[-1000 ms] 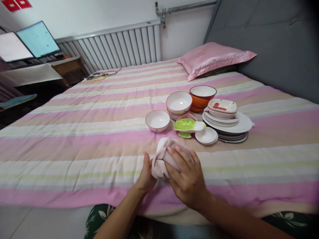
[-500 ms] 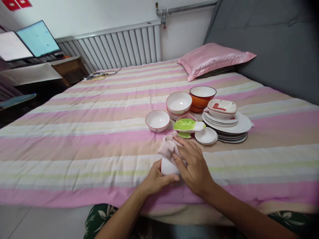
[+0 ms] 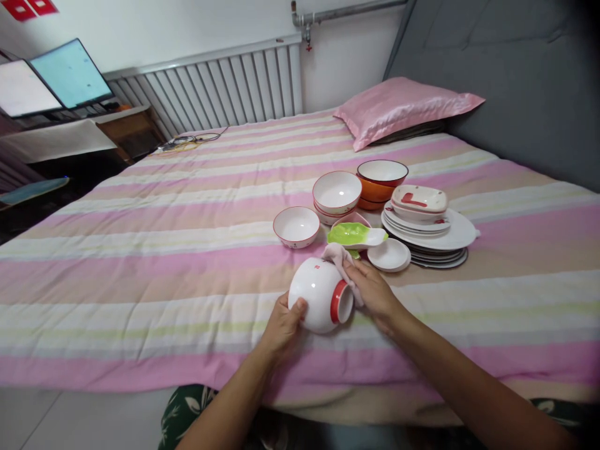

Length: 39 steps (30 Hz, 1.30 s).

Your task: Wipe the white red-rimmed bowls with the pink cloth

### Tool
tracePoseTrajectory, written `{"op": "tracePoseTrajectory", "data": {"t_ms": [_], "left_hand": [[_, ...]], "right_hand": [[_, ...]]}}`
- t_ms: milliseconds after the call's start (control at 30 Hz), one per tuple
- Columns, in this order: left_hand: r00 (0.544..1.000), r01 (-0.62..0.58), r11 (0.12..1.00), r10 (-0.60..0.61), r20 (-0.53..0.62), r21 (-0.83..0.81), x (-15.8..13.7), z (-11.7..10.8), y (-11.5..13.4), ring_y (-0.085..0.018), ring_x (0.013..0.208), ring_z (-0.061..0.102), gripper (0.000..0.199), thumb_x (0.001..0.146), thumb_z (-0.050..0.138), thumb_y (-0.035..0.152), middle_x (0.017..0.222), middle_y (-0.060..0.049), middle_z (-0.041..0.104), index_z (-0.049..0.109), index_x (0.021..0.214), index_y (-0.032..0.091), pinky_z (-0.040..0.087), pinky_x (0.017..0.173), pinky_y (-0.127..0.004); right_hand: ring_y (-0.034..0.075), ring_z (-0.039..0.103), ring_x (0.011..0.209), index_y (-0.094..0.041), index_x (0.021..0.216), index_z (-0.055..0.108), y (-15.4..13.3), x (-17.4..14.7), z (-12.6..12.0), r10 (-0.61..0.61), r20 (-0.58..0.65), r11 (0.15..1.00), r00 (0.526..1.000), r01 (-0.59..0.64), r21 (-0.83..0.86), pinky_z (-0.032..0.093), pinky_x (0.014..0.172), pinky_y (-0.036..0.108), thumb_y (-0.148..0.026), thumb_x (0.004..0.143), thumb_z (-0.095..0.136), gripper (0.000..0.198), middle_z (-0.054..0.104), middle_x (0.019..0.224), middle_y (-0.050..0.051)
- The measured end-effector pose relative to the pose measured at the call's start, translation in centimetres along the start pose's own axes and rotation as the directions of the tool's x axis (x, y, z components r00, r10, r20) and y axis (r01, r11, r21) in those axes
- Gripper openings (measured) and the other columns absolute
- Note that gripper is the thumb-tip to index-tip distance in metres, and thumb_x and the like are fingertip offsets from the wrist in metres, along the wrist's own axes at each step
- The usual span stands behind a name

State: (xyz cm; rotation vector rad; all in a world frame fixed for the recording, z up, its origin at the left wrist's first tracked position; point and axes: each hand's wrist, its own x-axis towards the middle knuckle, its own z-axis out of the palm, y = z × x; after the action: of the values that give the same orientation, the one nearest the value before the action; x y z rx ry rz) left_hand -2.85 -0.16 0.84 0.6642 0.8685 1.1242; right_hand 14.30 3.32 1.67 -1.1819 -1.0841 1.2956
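Note:
My left hand (image 3: 282, 322) grips a white bowl (image 3: 313, 294) by its left side, thumb on the outer wall. The bowl is tipped on its side, its red-ringed foot turned to the right and its inside hidden. My right hand (image 3: 370, 290) is closed on a pale pink cloth (image 3: 342, 259), which lies against the bowl's upper right edge beside the foot. Just beyond my hands are a single white bowl with a red rim (image 3: 296, 226), a green and white leaf-like dish (image 3: 356, 235) and a small white dish (image 3: 389, 255).
Behind stand stacked red-rimmed bowls (image 3: 337, 191) and orange bowls (image 3: 380, 178). To the right, a plate stack (image 3: 457, 231) carries rectangular dishes (image 3: 419, 200). A striped bedspread (image 3: 140, 281) lies under everything. A pink pillow (image 3: 405, 112) rests by the grey headboard (image 3: 492, 81).
The bowl has turned so its outer wall and red foot now show. My right hand, with the cloth, has shifted from over the bowl to its right side.

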Motion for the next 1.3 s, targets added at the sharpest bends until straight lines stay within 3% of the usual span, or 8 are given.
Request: {"op": "tracePoseTrajectory", "data": {"t_ms": [200,300,400,533,633,700,1067,1300], "left_hand": [[0.987,-0.021,0.979,-0.013,-0.161,-0.204,1.1,0.3,1.3,-0.027,0.099,0.065,0.047,0.076,0.067,0.041,0.099,-0.011,0.073,0.062,0.113,0.014,0.051,0.09,-0.036],[0.972,0.018,0.964,-0.079,-0.222,-0.266,1.5,0.1,1.7,-0.023,0.1,0.065,0.041,0.083,0.059,0.037,0.103,-0.008,0.072,0.058,0.118,0.016,0.049,0.094,-0.036],[0.967,0.03,0.954,-0.103,-0.232,-0.298,1.7,0.0,1.7,-0.022,0.101,0.065,0.042,0.084,0.058,0.038,0.105,-0.007,0.071,0.055,0.121,0.017,0.048,0.096,-0.035],[0.976,0.035,0.953,-0.098,-0.197,-0.301,1.6,0.2,1.7,-0.024,0.102,0.064,0.042,0.085,0.057,0.037,0.106,-0.009,0.071,0.056,0.121,0.015,0.048,0.096,-0.036],[0.977,0.071,0.943,-0.131,-0.166,-0.325,1.6,0.3,1.7,-0.025,0.101,0.065,0.04,0.087,0.053,0.037,0.102,-0.011,0.071,0.058,0.117,0.011,0.048,0.096,-0.036],[0.978,0.073,0.942,-0.132,-0.163,-0.327,1.6,0.3,1.7,-0.024,0.099,0.066,0.039,0.087,0.053,0.036,0.1,-0.011,0.072,0.059,0.115,0.01,0.048,0.094,-0.036],[0.987,0.001,0.966,-0.042,-0.152,-0.26,1.3,0.1,1.2,-0.027,0.1,0.065,0.037,0.084,0.058,0.036,0.098,-0.013,0.073,0.062,0.11,0.01,0.049,0.094,-0.038],[0.98,-0.004,0.964,-0.048,-0.191,-0.264,1.6,0.0,1.0,-0.026,0.099,0.066,0.037,0.083,0.059,0.037,0.097,-0.012,0.073,0.062,0.108,0.01,0.049,0.094,-0.038]], "right_hand": [[0.018,0.06,0.07,-0.016,0.09,0.065,1.2,-0.2,0.0,-0.013,-0.075,0.995,0.997,0.005,-0.099,0.047,0.056,0.026,-0.05,0.081,0.055,0.036,0.065,0.075,0.003],[0.018,0.059,0.077,-0.017,0.094,0.063,1.0,-0.6,-0.1,-0.16,-0.151,0.968,0.976,0.125,-0.218,0.047,0.067,0.027,-0.045,0.085,0.051,0.032,0.064,0.083,0.003],[0.019,0.059,0.084,-0.018,0.098,0.062,0.1,-1.1,-0.1,-0.389,-0.184,0.868,0.903,0.292,-0.401,0.047,0.077,0.032,-0.039,0.091,0.043,0.029,0.064,0.089,0.005],[0.024,0.054,0.108,-0.02,0.119,0.054,-0.5,-1.9,0.4,-0.625,0.093,0.611,0.775,0.561,-0.559,0.043,0.092,0.041,-0.031,0.092,0.043,0.032,0.06,0.116,0.01],[0.028,0.045,0.122,-0.019,0.13,0.046,-0.5,-2.3,1.0,-0.628,0.352,0.417,0.694,0.682,-0.601,0.037,0.101,0.048,-0.038,0.085,0.054,0.049,0.051,0.132,0.013],[0.032,0.042,0.124,-0.016,0.128,0.047,-0.4,-2.5,1.2,-0.638,0.37,0.351,0.676,0.682,-0.642,0.035,0.102,0.052,-0.045,0.078,0.062,0.06,0.046,0.136,0.016],[0.03,0.045,0.121,-0.012,0.131,0.042,0.1,-3.1,1.6,-0.634,0.373,0.374,0.677,0.692,-0.618,0.042,0.1,0.048,-0.026,0.082,0.057,0.053,0.051,0.129,0.017],[0.024,0.052,0.112,-0.017,0.12,0.052,0.0,-2.6,1.2,-0.623,0.386,0.418,0.68,0.707,-0.571,0.046,0.094,0.042,-0.01,0.081,0.044,0.04,0.061,0.115,0.011]]}}
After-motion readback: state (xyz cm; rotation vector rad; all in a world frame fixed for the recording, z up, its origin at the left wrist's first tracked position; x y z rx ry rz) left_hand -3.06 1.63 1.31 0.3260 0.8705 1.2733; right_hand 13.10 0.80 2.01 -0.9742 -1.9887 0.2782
